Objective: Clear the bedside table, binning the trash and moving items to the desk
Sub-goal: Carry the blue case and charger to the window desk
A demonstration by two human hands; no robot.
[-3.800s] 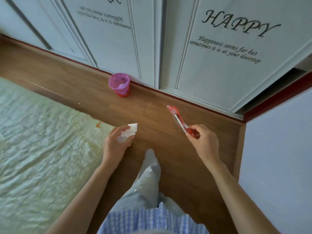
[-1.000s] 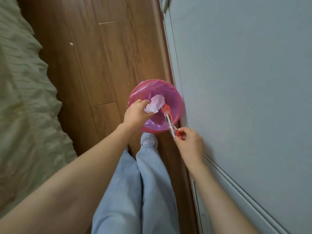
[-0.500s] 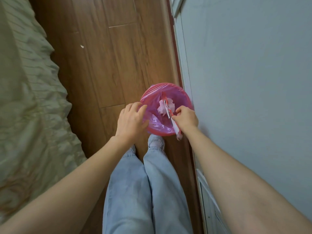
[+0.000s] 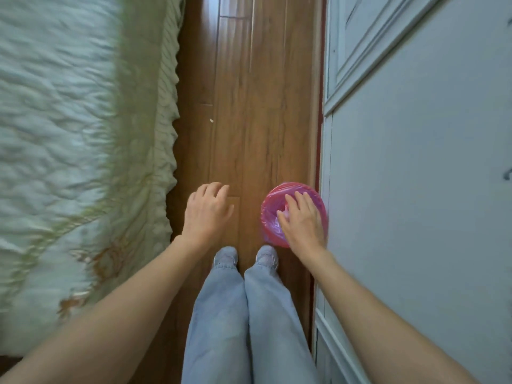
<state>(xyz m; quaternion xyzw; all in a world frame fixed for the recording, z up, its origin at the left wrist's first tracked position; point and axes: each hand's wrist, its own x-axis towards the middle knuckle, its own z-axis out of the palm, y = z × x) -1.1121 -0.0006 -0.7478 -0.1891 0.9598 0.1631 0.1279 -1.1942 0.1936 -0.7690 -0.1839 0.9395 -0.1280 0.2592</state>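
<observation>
- Nearest me, jeans (image 4: 243, 322) and shoes (image 4: 225, 257) on the floor (image 4: 249, 120).
- My left hand (image 4: 206, 214) hangs over the floor, fingers loose, holding nothing.
- My right hand (image 4: 303, 221) is spread above the bin (image 4: 270, 217), empty.
- The bin sits against the cabinet (image 4: 415, 162); pale trash (image 4: 284, 210) inside.
- Bed (image 4: 83, 148) runs along my left.
</observation>
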